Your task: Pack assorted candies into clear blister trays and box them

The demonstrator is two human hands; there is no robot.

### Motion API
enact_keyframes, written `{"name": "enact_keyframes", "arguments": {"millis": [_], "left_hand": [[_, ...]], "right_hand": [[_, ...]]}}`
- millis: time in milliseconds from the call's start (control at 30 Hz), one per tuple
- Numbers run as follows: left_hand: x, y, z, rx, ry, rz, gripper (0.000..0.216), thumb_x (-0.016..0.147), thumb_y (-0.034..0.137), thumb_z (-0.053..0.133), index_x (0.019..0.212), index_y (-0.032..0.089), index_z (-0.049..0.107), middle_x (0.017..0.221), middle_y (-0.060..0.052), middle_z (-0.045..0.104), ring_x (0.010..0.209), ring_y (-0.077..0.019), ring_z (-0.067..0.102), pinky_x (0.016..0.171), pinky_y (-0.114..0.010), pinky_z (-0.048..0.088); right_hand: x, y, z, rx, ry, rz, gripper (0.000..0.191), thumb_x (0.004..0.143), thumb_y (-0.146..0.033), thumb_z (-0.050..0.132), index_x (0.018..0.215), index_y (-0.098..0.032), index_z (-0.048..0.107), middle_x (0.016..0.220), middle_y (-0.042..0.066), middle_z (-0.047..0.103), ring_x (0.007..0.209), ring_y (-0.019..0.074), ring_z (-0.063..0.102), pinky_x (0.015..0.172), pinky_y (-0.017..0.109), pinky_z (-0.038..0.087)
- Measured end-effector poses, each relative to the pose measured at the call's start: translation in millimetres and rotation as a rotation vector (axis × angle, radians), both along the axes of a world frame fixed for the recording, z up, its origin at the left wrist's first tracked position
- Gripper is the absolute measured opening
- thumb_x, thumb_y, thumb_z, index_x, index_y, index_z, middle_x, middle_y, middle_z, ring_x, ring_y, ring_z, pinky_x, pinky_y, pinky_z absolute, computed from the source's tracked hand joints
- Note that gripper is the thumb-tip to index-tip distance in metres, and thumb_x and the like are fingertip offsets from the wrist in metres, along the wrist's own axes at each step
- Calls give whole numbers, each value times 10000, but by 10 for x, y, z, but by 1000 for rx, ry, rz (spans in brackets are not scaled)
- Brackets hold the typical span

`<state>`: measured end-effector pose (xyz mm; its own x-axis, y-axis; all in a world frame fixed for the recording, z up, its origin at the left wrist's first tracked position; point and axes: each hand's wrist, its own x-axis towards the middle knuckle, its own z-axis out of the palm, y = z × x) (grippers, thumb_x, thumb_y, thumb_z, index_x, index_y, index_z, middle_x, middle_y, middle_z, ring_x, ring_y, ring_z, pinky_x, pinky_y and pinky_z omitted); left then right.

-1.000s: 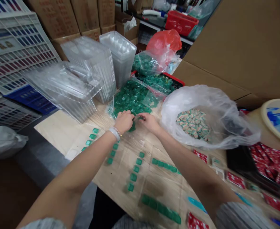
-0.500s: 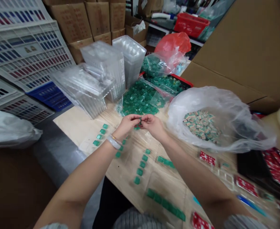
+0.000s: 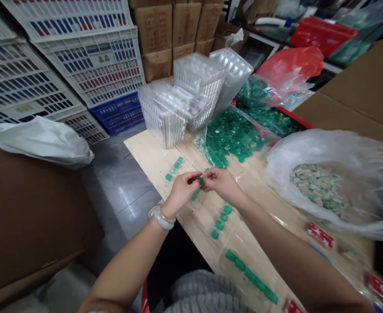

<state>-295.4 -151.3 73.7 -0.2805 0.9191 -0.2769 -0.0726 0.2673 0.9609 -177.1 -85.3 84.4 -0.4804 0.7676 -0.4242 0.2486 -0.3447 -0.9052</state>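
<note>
The left hand [image 3: 182,191] and the right hand [image 3: 223,181] are both pinching one small, see-through green piece [image 3: 201,181]. It is hanging above the flat, pale wooden table [image 3: 149,151], near a heap of shiny green pieces [image 3: 228,134].

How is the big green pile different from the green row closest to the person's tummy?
The pile is a jumble, with pieces turned every way, while the row is lined up end to end. The pile has many more pieces than the row. The pile lies farther from the person; the row lies close to them. Both are made of green pieces.
</note>
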Motion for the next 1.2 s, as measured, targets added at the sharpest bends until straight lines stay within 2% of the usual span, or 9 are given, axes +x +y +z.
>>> {"name": "enact_keyframes", "arguments": {"millis": [133,300,400,567,700,800,933,1100,1200], "left_hand": [[-140,-120,10,26,-100,38,265,606,95,531,846,129,638,740,-21,645,637,-111,569,627,-232,447],[-160,-359,-32,5,-394,114,158,666,200,569,799,128,617,670,-2,605,557,-74,526,552,-196,420],[-155,-556,-75,-24,-481,129,174,689,287,588,757,127,595,625,13,577,526,-61,503,519,-180,405],[-404,-732,-114,-85,-56,178,206,721,325,545,660,129,566,506,29,512,443,-71,446,448,-191,371],[-797,-744,-170,30,521,162,204,715,208,541,893,140,614,824,-52,612,728,-148,554,676,-282,456],[-986,-730,-275,138,874,40,240,724,145,527,948,150,613,991,-82,582,918,-196,510,826,-353,420],[-1044,-692,-395,165,996,-99,170,762,153,494,862,134,630,952,-90,583,909,-196,493,833,-358,425],[-1114,-700,-414,174,982,-150,221,746,185,494,919,132,622,981,-97,591,938,-205,510,868,-369,418],[-1168,-723,-372,194,938,-89,253,742,257,467,900,140,627,964,-98,615,908,-210,553,840,-363,441]], "right_hand": [[-120,-146,6,15,93,72,153,633,-262,611,670,-154,510,522,-23,555,495,116,580,490,243,491],[-177,-441,-42,474,115,149,167,749,-258,547,892,-188,597,756,15,526,643,107,540,599,266,480],[-219,-592,-92,631,76,224,194,760,-221,556,946,-212,610,827,29,487,696,111,518,635,267,471],[-450,-642,-145,742,52,285,131,782,-206,535,900,-184,588,815,36,533,683,120,527,633,266,463],[-697,-516,-207,952,-109,362,167,802,-171,500,948,-142,576,870,74,551,791,155,528,727,293,451],[-841,-441,-310,1143,-303,573,169,803,-150,494,939,-135,592,880,85,553,871,185,498,786,320,419],[-944,-458,-440,1279,-445,725,173,830,-163,455,911,-135,606,833,76,556,841,189,478,763,316,403],[-958,-581,-466,1338,-537,676,263,850,-164,402,1073,-120,534,903,100,560,860,216,479,741,355,396],[-933,-630,-432,1293,-525,612,306,837,-180,428,1134,-127,482,933,90,562,881,202,491,755,333,404]]}}
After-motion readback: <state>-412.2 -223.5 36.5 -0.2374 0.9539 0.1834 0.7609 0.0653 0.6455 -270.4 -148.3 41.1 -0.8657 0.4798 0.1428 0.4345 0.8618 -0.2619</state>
